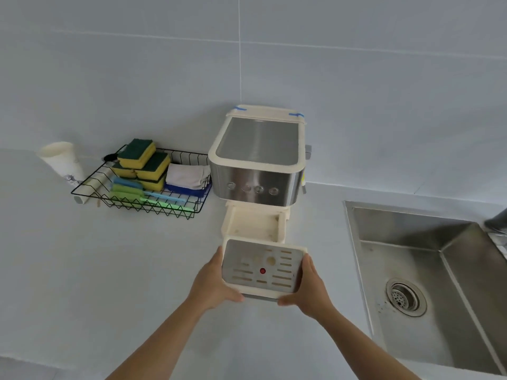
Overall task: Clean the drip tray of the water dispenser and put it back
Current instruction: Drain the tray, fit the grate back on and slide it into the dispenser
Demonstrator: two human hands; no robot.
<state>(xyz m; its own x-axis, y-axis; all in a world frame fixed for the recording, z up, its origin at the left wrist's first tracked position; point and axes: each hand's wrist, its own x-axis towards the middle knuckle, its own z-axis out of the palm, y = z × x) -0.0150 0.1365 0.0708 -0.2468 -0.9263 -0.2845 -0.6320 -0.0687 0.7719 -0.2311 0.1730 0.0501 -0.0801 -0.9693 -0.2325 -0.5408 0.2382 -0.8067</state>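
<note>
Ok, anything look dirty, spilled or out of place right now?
Yes: the drip tray, held out of the water dispenser by both hands, has a yellowish stain near its middle. A paper cup leans tilted against the wire basket.

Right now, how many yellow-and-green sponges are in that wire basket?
4 that I can see, stacked at the back left of the wire basket: one on top, one right of it, one lower left, one at the bottom. More may be hidden underneath.

sponges — yellow, green-topped
</note>
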